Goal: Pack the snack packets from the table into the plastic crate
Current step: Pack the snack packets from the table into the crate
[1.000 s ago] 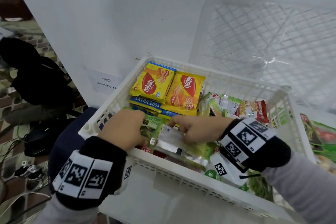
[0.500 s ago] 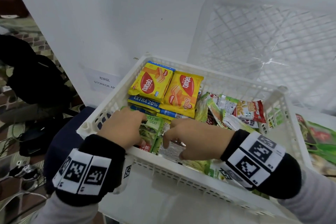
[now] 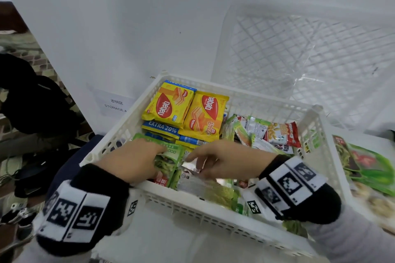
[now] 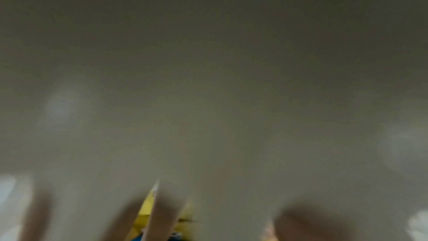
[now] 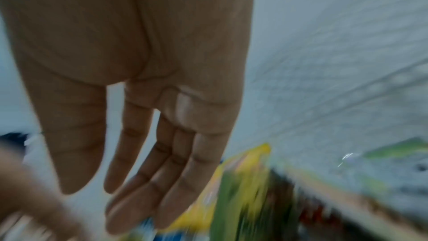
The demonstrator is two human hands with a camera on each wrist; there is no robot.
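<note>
Reaching into the white plastic crate [image 3: 318,126], both hands sit low over the snack packets at its near side. The left hand [image 3: 132,160] has its fingers curled onto a green packet [image 3: 171,153]; whether it truly grips it cannot be told, and the left wrist view is only blur. The right hand [image 3: 226,160] is spread, fingers straight and holding nothing, as the right wrist view [image 5: 139,98] confirms, just above a silver packet [image 3: 196,181]. Yellow wafer packets [image 3: 183,111] lie flat at the crate's far left, a red peanut packet [image 3: 282,134] at the far right. More green packets [image 3: 372,162] lie on the white table [image 3: 149,239] beside the crate. A second, latticed white crate [image 3: 310,53] leans against the white wall [image 3: 128,17]. A paper label [image 3: 115,104] is stuck low on that wall, and a dark bag [image 3: 32,102] lies on the patterned floor to the left.
</note>
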